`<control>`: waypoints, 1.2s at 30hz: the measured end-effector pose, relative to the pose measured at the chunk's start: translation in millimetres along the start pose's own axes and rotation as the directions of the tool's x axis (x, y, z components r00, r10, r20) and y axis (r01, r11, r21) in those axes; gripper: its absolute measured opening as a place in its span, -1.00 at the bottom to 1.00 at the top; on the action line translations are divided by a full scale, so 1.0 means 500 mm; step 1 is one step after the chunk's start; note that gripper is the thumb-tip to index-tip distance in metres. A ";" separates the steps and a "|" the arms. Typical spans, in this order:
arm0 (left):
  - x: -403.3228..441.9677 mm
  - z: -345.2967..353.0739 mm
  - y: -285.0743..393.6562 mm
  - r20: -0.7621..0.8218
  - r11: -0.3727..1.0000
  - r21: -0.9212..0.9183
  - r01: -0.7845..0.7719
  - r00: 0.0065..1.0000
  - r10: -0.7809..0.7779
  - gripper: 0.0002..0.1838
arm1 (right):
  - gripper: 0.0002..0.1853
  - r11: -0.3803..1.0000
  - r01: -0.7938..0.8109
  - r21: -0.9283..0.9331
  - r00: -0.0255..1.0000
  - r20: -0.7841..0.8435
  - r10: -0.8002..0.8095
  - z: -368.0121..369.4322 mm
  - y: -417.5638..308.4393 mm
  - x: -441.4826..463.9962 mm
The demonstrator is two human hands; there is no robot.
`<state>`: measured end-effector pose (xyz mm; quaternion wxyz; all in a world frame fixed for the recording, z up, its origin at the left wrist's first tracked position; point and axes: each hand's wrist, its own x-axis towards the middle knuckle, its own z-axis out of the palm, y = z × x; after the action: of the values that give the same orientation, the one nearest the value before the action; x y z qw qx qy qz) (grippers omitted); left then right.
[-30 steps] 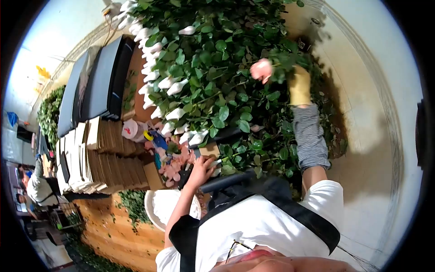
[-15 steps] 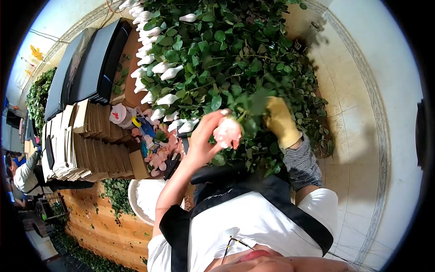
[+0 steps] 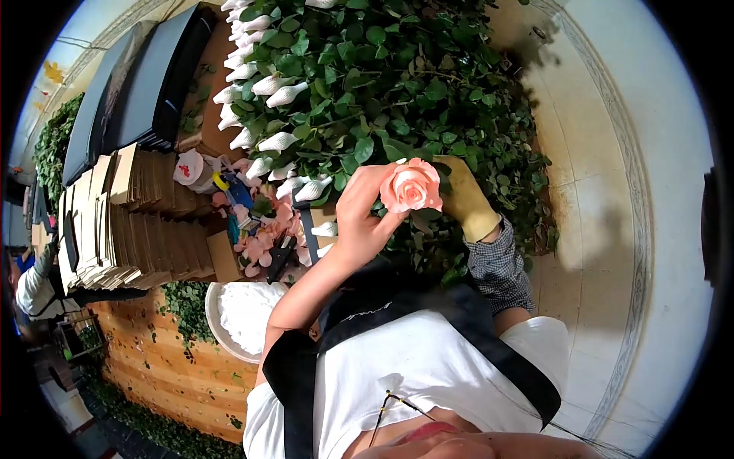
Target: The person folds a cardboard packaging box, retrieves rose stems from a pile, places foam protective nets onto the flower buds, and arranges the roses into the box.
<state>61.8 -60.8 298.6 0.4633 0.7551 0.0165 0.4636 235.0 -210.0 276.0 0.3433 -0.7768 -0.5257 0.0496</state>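
A pink rose [image 3: 414,187] faces up towards me, its bloom open. My left hand [image 3: 368,205], bare, pinches it just below the bloom, with thumb and fingers at its left side. Right behind the bloom is my right hand [image 3: 468,200] in a yellow glove. It looks curled round the rose's leafy stem, though its fingertips are hidden by the bloom and leaves. Beyond both hands lies a thick pile of leafy stems [image 3: 397,92]. White netted flower heads [image 3: 279,142] line the pile's left edge.
Stacked cardboard sheets [image 3: 138,237] and dark padded panels [image 3: 153,84] stand at left. Pink petals [image 3: 264,241] and small tools lie between. A white-filled tub [image 3: 215,321] is by my left elbow. Another person [image 3: 37,287] is at far left. Tiled floor [image 3: 589,252] runs along the right.
The rose has turned so its bloom faces me, and moved slightly right and up. My gloved hand has come closer behind it. The view has shifted a little.
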 end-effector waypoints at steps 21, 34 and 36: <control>-0.245 -0.170 -0.185 0.557 0.802 0.596 -0.031 0.735 -0.386 -0.78 | -0.66 0.940 0.246 -0.234 0.867 -0.381 -0.322 -0.037 -0.046 0.154; -0.335 -0.182 -0.226 0.516 0.854 0.407 0.323 0.691 -0.507 -0.43 | -0.58 0.922 0.041 0.385 0.985 -0.171 0.027 0.092 0.115 0.286; -0.336 -0.181 -0.223 0.487 0.831 0.414 0.372 0.681 -0.547 -0.36 | -0.62 0.986 0.030 0.165 0.936 -0.350 0.030 0.068 0.098 0.330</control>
<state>-53.4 -11.7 116.5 0.4352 0.8884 0.1294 0.0670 331.6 -63.5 268.4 0.4960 -0.7414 -0.4496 -0.0458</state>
